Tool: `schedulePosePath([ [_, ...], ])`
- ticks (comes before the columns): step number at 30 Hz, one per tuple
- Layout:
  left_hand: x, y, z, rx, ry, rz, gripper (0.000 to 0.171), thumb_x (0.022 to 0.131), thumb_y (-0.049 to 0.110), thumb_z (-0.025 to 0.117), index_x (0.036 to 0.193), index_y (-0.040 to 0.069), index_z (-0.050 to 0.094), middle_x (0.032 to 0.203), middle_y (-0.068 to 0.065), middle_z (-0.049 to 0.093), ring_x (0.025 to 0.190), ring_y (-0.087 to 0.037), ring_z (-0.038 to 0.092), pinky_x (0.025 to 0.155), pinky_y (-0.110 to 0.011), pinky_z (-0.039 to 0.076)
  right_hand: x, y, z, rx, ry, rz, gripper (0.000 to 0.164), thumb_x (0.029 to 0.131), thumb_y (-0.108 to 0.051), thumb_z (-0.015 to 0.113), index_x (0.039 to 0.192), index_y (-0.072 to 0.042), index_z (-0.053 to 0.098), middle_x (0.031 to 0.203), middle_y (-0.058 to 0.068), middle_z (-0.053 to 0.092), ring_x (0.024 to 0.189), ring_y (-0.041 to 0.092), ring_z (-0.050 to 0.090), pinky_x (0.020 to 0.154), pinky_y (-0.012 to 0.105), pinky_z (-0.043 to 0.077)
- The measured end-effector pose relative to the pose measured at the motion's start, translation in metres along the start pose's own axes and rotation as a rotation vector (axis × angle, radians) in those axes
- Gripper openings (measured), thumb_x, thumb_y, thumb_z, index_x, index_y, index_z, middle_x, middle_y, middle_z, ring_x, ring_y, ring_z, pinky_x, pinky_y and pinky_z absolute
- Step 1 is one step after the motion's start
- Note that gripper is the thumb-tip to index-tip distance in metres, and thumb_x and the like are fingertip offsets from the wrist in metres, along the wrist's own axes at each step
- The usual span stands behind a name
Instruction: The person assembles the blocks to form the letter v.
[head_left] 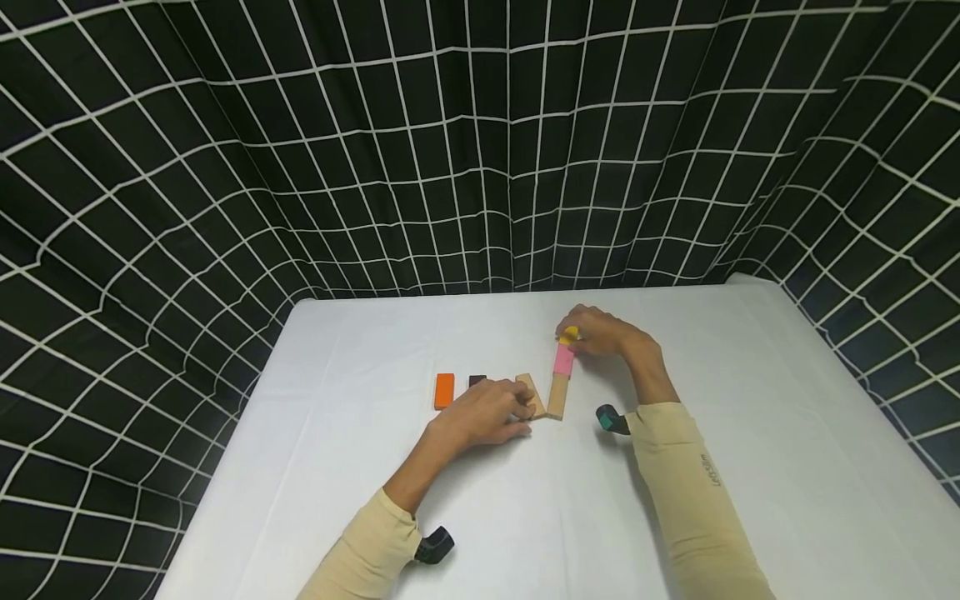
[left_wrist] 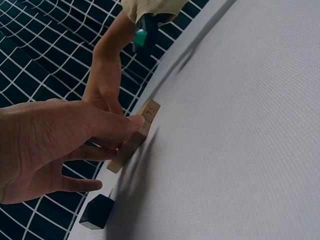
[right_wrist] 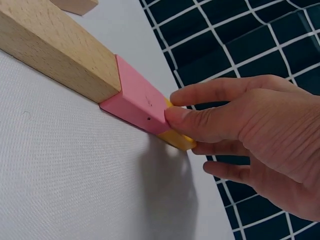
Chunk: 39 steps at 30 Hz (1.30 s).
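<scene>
My left hand [head_left: 485, 411] holds a plain wooden block [head_left: 528, 393] between thumb and fingers. In the left wrist view, handwritten marks show on the near end of this wooden block [left_wrist: 132, 142]. My right hand [head_left: 597, 330] pinches a yellow block [head_left: 570, 334], and its thumb lies at the seam with a pink block [right_wrist: 140, 102]. The pink block meets the end of a second wooden block [head_left: 557, 396], making a line of three on the table. The lower ends of the two wooden blocks come together, forming a V.
Left of the hands, an orange block [head_left: 445, 392] and a dark block [head_left: 477, 381] stand on the white table [head_left: 337, 400]; my left hand partly covers the dark one. Black wrist-camera mounts [head_left: 435, 546] jut from both sleeves. A black curtain with a white grid [head_left: 480, 167] rises behind.
</scene>
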<state>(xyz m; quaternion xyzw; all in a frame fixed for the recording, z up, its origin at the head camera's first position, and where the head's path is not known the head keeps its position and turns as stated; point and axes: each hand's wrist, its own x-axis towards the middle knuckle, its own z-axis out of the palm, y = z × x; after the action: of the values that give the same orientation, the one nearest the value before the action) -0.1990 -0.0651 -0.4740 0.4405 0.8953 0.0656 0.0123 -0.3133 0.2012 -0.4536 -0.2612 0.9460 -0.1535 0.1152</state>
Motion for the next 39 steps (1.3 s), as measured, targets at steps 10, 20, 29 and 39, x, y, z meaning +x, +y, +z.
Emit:
schedulePosePath([
  [10, -0.0002, 0.0005, 0.0012, 0.0, 0.003, -0.002, 0.031, 0.098, 0.038, 0.073, 0.124, 0.021, 0.079, 0.131, 0.001, 0.073, 0.12, -0.014, 0.069, 0.103, -0.032, 0.057, -0.0003, -0.0012, 0.0016, 0.007, -0.005, 0.011, 0.028, 0.096, -0.01, 0.071, 0.124, -0.009, 0.075, 0.14, 0.023, 0.062, 0.134, 0.043, 0.057, 0.114, 0.062, 0.046],
  [20, 0.0003, 0.0021, -0.0004, -0.001, -0.003, -0.012, 0.031, 0.098, 0.039, 0.072, 0.123, 0.021, 0.079, 0.131, 0.002, 0.072, 0.12, -0.014, 0.069, 0.103, -0.032, 0.057, -0.0031, -0.0031, -0.0012, -0.014, -0.001, 0.058, 0.036, 0.096, -0.014, 0.073, 0.131, -0.008, 0.071, 0.149, 0.023, 0.055, 0.14, 0.044, 0.05, 0.118, 0.065, 0.041],
  [29, -0.0002, 0.0016, 0.0006, -0.005, 0.002, -0.012, 0.032, 0.098, 0.038, 0.073, 0.125, 0.021, 0.078, 0.13, 0.002, 0.073, 0.116, -0.013, 0.07, 0.1, -0.031, 0.058, -0.0054, -0.0064, -0.0007, -0.019, 0.0, 0.022, 0.03, 0.095, -0.011, 0.073, 0.125, -0.007, 0.074, 0.146, 0.022, 0.059, 0.135, 0.044, 0.055, 0.114, 0.065, 0.045],
  [39, -0.0011, 0.0017, -0.0005, 0.009, 0.011, 0.0, 0.03, 0.098, 0.038, 0.073, 0.122, 0.021, 0.08, 0.126, 0.002, 0.073, 0.111, -0.012, 0.07, 0.096, -0.029, 0.059, -0.0091, -0.0072, -0.002, -0.021, 0.025, -0.001, 0.029, 0.094, -0.011, 0.074, 0.123, -0.008, 0.075, 0.146, 0.025, 0.058, 0.136, 0.046, 0.053, 0.115, 0.065, 0.044],
])
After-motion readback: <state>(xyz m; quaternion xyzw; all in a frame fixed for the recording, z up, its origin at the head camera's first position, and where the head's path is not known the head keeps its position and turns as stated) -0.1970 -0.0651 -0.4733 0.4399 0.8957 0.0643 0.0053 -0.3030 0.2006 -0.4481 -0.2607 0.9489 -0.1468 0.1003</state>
